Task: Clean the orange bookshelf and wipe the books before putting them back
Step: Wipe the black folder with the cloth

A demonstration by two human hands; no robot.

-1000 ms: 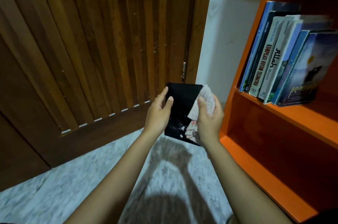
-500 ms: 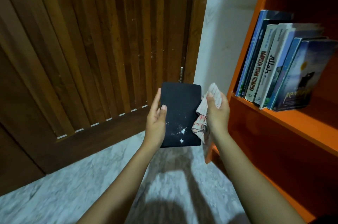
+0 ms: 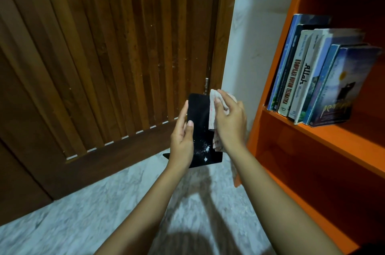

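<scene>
A black book [image 3: 200,121] with white specks on its cover is held upright in front of me. My left hand [image 3: 182,142] grips its left edge, thumb on the cover. My right hand [image 3: 228,121] presses a white cloth with red print [image 3: 213,113] against the book's right side, covering that edge. The orange bookshelf [image 3: 312,136] stands at the right. Several books [image 3: 316,79] lean to the left on its middle shelf.
A dark slatted wooden door [image 3: 104,56] fills the left and centre. A white wall strip [image 3: 254,35] separates it from the shelf. Grey marbled floor [image 3: 83,219] lies below. The shelf's lower compartment [image 3: 325,188] holds nothing visible.
My right hand with the cloth has moved from the book's right edge onto the upper right of the cover. The book has stayed upright in my left hand.
</scene>
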